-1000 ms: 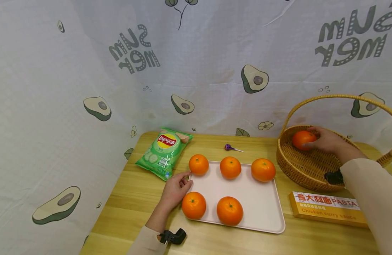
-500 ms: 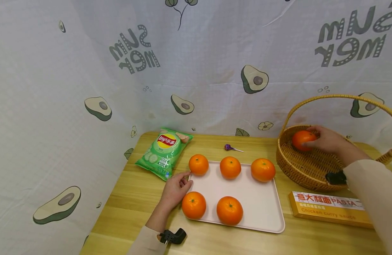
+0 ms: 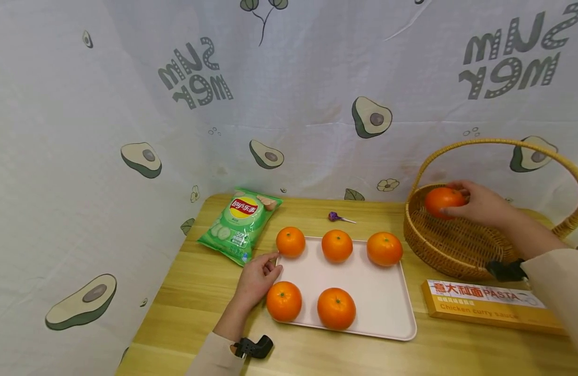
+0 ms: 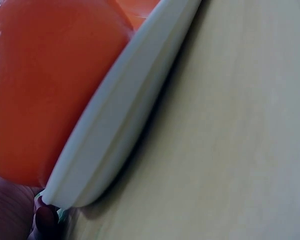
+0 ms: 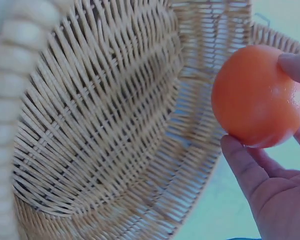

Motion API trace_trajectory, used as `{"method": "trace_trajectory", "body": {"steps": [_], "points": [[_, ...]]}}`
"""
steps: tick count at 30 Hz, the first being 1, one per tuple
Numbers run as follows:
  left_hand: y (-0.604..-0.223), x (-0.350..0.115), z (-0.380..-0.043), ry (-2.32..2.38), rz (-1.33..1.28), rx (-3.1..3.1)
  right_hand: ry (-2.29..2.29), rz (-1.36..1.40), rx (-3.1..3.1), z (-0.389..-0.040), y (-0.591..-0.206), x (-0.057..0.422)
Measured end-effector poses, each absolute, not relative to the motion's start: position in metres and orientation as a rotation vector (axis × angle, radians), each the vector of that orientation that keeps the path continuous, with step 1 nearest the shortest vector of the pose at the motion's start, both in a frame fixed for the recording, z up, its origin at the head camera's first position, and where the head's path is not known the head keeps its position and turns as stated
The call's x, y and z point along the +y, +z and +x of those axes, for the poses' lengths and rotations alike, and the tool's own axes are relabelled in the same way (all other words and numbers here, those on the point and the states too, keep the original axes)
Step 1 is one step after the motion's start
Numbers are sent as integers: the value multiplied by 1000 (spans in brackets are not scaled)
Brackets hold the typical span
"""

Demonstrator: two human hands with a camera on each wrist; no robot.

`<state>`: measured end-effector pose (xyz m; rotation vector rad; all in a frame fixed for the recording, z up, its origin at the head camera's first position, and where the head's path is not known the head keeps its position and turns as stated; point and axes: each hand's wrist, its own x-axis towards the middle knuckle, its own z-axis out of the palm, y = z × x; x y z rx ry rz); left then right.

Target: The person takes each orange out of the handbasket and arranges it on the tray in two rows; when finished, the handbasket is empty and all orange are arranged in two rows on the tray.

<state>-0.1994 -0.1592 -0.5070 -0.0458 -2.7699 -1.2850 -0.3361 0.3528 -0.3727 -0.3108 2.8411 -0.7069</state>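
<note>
In the head view, my right hand grips an orange between thumb and fingers, over the left part of the wicker basket. The right wrist view shows that orange near the woven rim, thumb on one side and fingertips on the other. My left hand holds the left edge of a pale pink tray, with thumb and fingers at its rim. Several oranges sit on the tray, one close beside this hand. In the left wrist view, the tray wall hides most of the fingers.
A green bag of chips lies behind my left hand. Behind the tray is a purple lollipop. A yellow pasta box lies in front of the basket, under my right forearm. The basket's tall handle arches over my right hand.
My right hand has risen slightly with the orange from lower in the basket. The left hand stays at the tray's edge. The head view has shifted a little.
</note>
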Motion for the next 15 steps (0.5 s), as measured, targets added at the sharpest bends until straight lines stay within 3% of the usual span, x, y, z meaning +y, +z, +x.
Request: {"method": "trace_trajectory", "body": {"steps": [15], "points": [[-507,-159,-198,-1305,-46,-2759,-853,-458,2900,-277,-359,316]]}}
